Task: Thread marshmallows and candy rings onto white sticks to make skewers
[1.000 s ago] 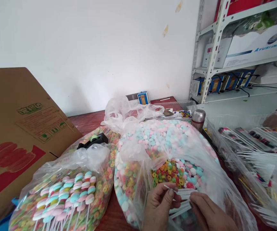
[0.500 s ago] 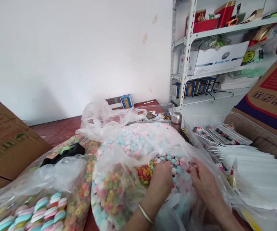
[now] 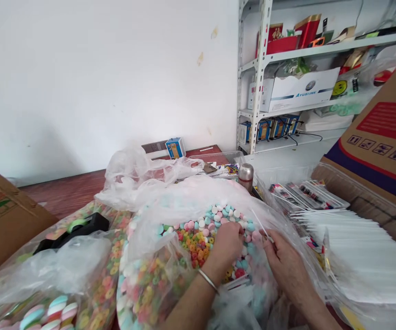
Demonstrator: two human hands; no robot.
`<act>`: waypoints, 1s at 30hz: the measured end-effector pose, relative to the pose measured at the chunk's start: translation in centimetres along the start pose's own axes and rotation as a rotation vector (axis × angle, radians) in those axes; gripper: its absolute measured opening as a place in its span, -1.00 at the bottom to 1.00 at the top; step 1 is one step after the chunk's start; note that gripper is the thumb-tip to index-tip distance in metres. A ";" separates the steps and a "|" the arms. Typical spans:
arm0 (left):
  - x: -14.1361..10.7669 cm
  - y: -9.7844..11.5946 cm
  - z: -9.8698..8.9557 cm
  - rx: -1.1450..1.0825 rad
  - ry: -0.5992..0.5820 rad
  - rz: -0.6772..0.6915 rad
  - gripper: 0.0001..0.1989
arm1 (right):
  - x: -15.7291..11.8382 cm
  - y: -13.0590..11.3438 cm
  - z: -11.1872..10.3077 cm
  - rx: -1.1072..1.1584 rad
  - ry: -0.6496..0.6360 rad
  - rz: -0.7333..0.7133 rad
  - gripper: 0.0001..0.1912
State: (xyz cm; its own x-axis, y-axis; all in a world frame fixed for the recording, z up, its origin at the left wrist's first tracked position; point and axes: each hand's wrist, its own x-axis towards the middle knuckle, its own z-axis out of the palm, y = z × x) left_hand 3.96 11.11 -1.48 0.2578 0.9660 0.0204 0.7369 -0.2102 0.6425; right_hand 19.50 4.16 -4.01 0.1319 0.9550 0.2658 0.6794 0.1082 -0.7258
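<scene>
A large clear bag [image 3: 184,195] lies open at the centre, holding pink, white and blue candies [image 3: 225,214] and colourful ring candies [image 3: 198,247]. My left hand [image 3: 226,243], with a bangle on its wrist, is closed over the candies; what its fingers hold is hidden. To its right, my right hand [image 3: 280,256] pinches a thin white stick [image 3: 261,223] that points up and to the left. White sticks [image 3: 235,283] also lie in the bag below my left hand.
Bagged candies with a black tape dispenser [image 3: 72,233] lie on the left. A metal flask [image 3: 245,177] stands behind the bag. White sheets [image 3: 352,252] fill a plastic bin on the right. Cardboard boxes [image 3: 383,133] flank both sides; shelves [image 3: 301,110] stand behind.
The view has shifted, and the bag's opening shows more candies. The white stick now shows in my right hand. My left hand has stayed low over the candies.
</scene>
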 end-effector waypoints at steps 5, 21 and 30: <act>-1.5 0.0 3.8 -0.025 0.051 -0.039 -0.79 | -0.6 0.4 -0.2 0.039 -0.038 -0.011 -0.69; -7.2 -0.1 0.5 -0.926 -0.044 -0.196 -0.60 | -1.8 -1.6 1.4 0.594 -0.155 0.043 -0.70; -8.9 0.3 -1.0 -1.512 -0.024 -0.443 -0.61 | -2.7 -2.9 0.4 0.592 -0.307 -0.030 -0.76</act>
State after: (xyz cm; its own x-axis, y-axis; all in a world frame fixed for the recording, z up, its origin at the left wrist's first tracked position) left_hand 1.29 2.62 -0.69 0.2203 0.9019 -0.3715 -0.5241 0.4307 0.7347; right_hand 16.84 1.42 -2.85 -0.1516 0.9750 0.1624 0.1566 0.1860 -0.9700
